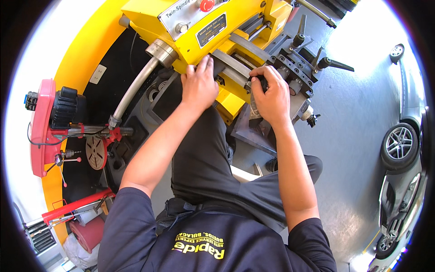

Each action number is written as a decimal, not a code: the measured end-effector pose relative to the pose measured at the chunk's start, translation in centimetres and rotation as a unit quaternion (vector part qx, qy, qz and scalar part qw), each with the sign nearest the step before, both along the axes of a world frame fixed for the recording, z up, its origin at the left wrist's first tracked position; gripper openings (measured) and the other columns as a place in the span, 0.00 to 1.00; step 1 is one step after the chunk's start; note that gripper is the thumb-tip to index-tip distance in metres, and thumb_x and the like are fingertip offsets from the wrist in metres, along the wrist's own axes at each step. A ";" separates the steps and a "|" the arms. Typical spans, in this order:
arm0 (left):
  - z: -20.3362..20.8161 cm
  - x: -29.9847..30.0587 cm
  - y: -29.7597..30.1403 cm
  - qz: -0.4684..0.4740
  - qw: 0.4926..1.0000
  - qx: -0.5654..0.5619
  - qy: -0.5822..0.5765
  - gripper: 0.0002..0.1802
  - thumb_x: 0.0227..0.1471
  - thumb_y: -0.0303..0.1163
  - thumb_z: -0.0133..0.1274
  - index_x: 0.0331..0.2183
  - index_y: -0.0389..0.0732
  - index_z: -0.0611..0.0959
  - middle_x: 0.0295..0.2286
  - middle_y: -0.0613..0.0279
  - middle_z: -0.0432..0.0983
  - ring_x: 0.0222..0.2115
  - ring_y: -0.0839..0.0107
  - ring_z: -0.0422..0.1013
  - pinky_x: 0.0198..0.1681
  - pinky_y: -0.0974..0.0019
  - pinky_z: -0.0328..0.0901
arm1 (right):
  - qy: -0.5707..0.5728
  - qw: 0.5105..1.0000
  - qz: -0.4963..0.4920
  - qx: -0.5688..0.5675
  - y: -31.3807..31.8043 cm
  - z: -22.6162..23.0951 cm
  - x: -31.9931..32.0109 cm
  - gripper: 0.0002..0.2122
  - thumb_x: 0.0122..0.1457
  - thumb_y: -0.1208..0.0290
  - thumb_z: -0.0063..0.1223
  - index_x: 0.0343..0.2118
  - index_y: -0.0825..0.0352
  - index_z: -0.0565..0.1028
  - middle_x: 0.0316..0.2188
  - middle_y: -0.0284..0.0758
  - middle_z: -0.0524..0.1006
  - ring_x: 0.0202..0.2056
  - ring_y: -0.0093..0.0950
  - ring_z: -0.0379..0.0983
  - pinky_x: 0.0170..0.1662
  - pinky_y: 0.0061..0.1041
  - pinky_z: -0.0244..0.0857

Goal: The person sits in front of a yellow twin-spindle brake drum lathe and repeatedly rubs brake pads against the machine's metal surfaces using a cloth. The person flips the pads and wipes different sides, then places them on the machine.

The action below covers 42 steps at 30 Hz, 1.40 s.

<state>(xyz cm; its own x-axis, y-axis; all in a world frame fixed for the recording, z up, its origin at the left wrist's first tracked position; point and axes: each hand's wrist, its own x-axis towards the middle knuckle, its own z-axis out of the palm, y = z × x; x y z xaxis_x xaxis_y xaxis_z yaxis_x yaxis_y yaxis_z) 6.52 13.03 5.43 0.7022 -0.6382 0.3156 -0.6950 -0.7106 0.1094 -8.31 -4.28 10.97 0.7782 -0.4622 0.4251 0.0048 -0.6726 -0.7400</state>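
A yellow brake lathe [192, 52] stands in front of me, with bare steel slideways [233, 65] along its bed. My left hand [199, 86] rests at the near left end of these ways, fingers stretched out against a dark block [216, 65] on the machine. To the right, my right hand [274, 90] bends over the other end of the ways. Its thumb and fingers close round a small black part [262, 82], mostly hidden, whose kind I cannot make out. Beyond the right hand sits the tool carriage [297, 63] with black clamp levers.
A steel spindle hub [161, 53] with a long bar [136, 88] juts out at the left. Farther left stands a red drill press [47, 127]. A red lever arm [79, 206] lies below it. Grey cars [403, 149] are parked along the right.
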 end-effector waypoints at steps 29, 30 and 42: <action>1.7 -4.8 5.4 -0.018 0.898 -0.333 0.287 0.19 0.64 0.27 0.54 0.55 0.36 0.86 0.51 0.57 0.86 0.49 0.56 0.79 0.58 0.58 0.71 | 0.015 1.000 0.002 0.020 0.2 0.2 -0.3 0.07 0.63 0.73 0.58 0.42 0.67 0.81 0.41 0.42 0.83 0.47 0.47 0.81 0.51 0.40 0.74; 1.8 -5.7 6.5 0.001 0.827 -0.394 0.400 0.18 0.65 0.27 0.54 0.54 0.35 0.86 0.50 0.57 0.86 0.48 0.59 0.80 0.57 0.60 0.72 | 0.013 1.000 0.005 0.018 0.3 0.3 -0.3 0.07 0.63 0.73 0.58 0.42 0.67 0.81 0.41 0.42 0.83 0.46 0.47 0.81 0.51 0.39 0.74; 7.3 -9.9 6.2 -0.034 0.455 -0.536 0.711 0.16 0.67 0.25 0.52 0.54 0.33 0.83 0.47 0.57 0.84 0.46 0.71 0.81 0.55 0.64 0.75 | 0.123 0.953 0.149 0.234 4.4 2.3 -4.4 0.21 0.68 0.56 0.66 0.48 0.73 0.80 0.36 0.40 0.83 0.39 0.26 0.78 0.47 0.30 0.74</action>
